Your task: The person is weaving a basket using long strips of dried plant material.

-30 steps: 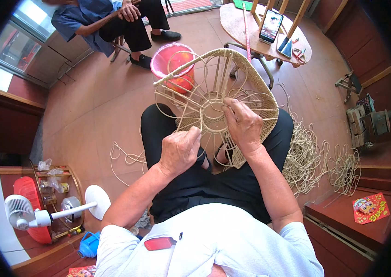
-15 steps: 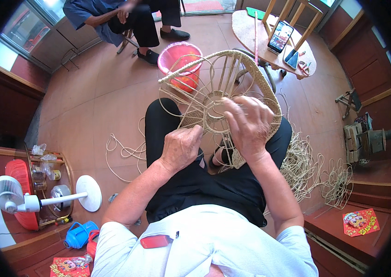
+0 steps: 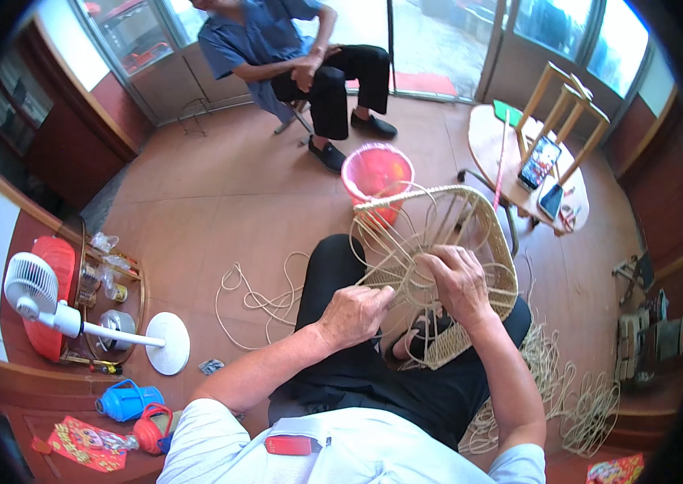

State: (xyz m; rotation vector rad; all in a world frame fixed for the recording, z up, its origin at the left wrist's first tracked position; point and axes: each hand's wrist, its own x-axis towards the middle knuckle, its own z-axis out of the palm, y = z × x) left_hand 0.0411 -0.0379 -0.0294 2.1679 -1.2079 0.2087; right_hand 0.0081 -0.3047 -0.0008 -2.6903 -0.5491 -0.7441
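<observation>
A half-woven straw-coloured basket (image 3: 505, 278) rests tilted across my knees, with thick braided edges and cords that radiate from small rings at its middle. My left hand (image 3: 355, 315) is closed at the near left of those rings, pinching the cords there. On the right, my right hand (image 3: 461, 278) curls its fingers over the central cords, thumb and forefinger pressed together on one. Its fingertips partly cover the rings. Loose cord (image 3: 537, 363) of the same colour lies heaped on the floor beside my right leg.
A pink bucket (image 3: 378, 169) stands beyond the basket. A seated person (image 3: 309, 64) is at the far left of it. At right, a small table (image 3: 487, 149) holds a phone (image 3: 540, 164), wooden frame and pliers. A white fan (image 3: 108, 331) stands left; more cord (image 3: 253, 302) trails on the floor.
The whole view has tilted up, so everything sits lower and further right. My right hand's raised, spread fingers have come down and closed on the central cords. My left hand keeps its pinch.
</observation>
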